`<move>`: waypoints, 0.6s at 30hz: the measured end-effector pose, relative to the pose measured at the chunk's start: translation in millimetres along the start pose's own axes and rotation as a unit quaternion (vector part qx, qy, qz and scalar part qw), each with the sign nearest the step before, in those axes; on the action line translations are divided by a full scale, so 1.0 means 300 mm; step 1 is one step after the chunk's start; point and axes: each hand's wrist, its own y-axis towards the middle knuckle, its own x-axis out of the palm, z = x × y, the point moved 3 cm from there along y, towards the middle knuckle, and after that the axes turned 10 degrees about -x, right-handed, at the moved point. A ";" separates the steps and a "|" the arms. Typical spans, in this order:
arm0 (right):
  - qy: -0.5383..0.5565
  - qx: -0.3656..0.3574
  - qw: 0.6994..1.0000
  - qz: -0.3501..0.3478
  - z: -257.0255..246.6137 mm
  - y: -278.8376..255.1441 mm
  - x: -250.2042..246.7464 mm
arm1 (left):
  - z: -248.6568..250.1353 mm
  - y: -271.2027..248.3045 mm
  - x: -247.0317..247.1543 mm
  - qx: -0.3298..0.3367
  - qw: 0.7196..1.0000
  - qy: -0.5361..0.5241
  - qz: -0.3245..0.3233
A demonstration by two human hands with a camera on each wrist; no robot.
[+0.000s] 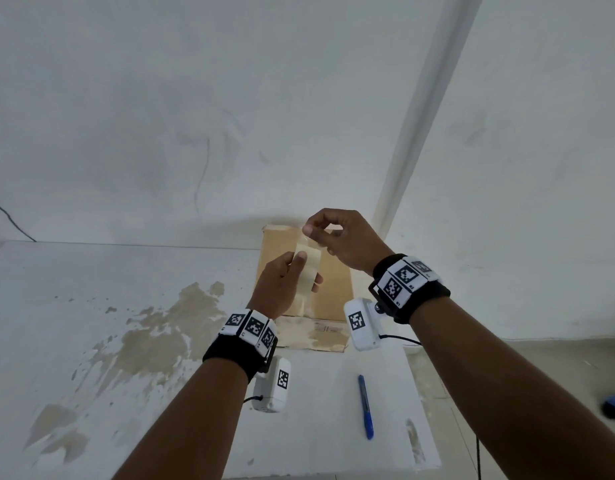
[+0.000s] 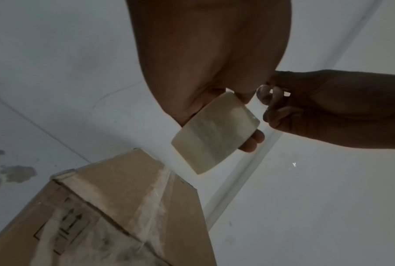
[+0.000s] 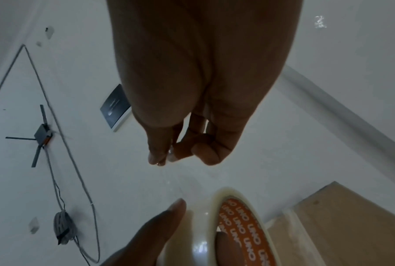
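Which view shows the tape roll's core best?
Right wrist view: the tape roll shows its orange printed core. Left wrist and head views show only its outer band, the head view partly behind the left hand.

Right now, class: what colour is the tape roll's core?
Core orange, white lettering; best in right wrist view.

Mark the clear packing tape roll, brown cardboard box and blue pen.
clear packing tape roll [image 2: 214,136], left wrist view, outer wound face.
brown cardboard box [image 1: 335,289], head view, bare top panel.
blue pen [image 1: 365,407], head view, middle of the barrel.
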 end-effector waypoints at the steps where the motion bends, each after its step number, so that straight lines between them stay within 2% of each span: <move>1: 0.014 0.005 1.000 -0.009 -0.002 -0.001 0.000 | -0.003 -0.001 0.001 0.003 1.000 -0.003 -0.001; 6: 0.073 0.050 0.994 -0.060 0.001 -0.014 0.011 | -0.007 -0.002 -0.002 0.014 1.000 0.001 -0.009; 10: 0.100 0.075 0.989 -0.073 0.009 -0.016 0.014 | 0.002 -0.001 0.001 0.034 0.999 -0.006 -0.006; 18: 0.075 0.065 0.991 -0.094 -0.003 -0.022 0.036 | 0.017 0.006 0.002 0.037 0.999 -0.020 -0.002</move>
